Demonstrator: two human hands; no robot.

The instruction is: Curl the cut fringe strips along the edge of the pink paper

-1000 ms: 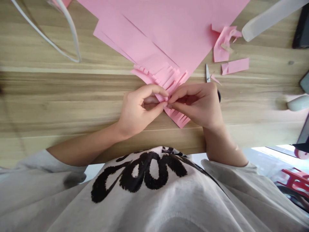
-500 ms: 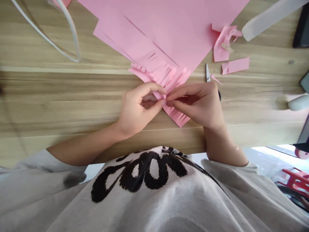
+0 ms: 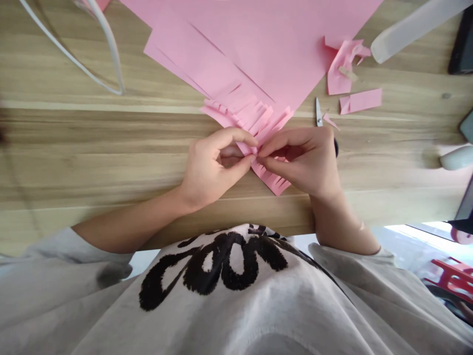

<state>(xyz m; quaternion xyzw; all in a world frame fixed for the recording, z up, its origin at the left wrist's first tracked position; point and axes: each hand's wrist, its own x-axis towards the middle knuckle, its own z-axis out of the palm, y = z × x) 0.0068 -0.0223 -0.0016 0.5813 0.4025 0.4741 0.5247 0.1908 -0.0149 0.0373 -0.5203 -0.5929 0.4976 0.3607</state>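
My left hand (image 3: 212, 167) and my right hand (image 3: 299, 160) meet at the middle of the table, their fingertips pinching a fringed strip of pink paper (image 3: 254, 121) between them. Its cut fringe shows above my fingers and again below them (image 3: 271, 178). The strip joins a large pink paper sheet (image 3: 251, 44) with long slits. Small metal scissors (image 3: 318, 112) lie just beyond my right hand, which hides most of them. Their black handle (image 3: 336, 147) shows at the edge of that hand.
Pink paper scraps (image 3: 342, 69) and a cut piece (image 3: 360, 101) lie on the wooden table (image 3: 92, 153) at right. A white curved band (image 3: 81, 64) sits at top left, and a frosted white object (image 3: 417, 29) at top right.
My fingertips have shifted slightly on the strip, and its fringe has moved a little with them. The scissors and scraps have not moved.
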